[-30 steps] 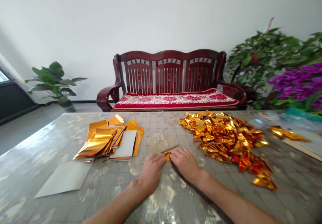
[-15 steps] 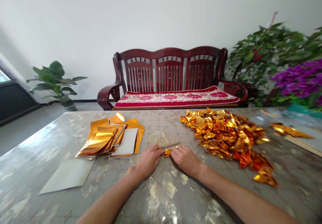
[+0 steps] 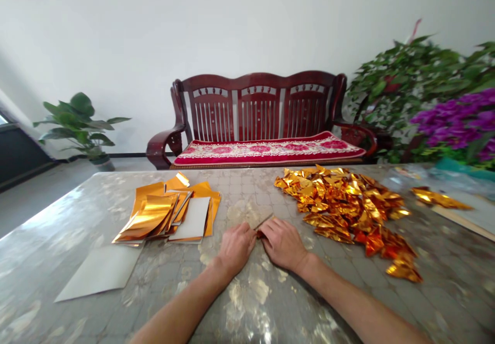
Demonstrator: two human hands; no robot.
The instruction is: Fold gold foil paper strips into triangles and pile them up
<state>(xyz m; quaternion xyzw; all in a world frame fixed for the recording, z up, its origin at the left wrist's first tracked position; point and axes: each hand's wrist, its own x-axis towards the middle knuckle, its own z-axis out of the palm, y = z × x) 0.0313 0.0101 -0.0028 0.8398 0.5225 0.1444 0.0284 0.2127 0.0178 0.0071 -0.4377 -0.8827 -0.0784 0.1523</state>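
Note:
My left hand [image 3: 235, 246] and my right hand [image 3: 284, 242] lie side by side on the marbled table [image 3: 58, 241], fingers curled and pressed down on a small gold foil sheet [image 3: 263, 224]. Only a thin strip of that sheet shows between the fingertips; the rest is hidden under the hands. A fanned stack of flat gold foil sheets [image 3: 166, 212] lies to the left of my left hand. To the right of my right hand spreads a heap of folded gold foil pieces [image 3: 348, 207].
One sheet lies silver side up [image 3: 98, 272] at the near left. More gold foil [image 3: 441, 198] rests on a board at the far right. Beyond the table stand a dark wooden bench [image 3: 259, 122], a potted plant [image 3: 81, 125] and purple flowers [image 3: 460, 122].
Both hands have closed together over the small gold sheet, which now shows much less than before. The camera has shifted slightly.

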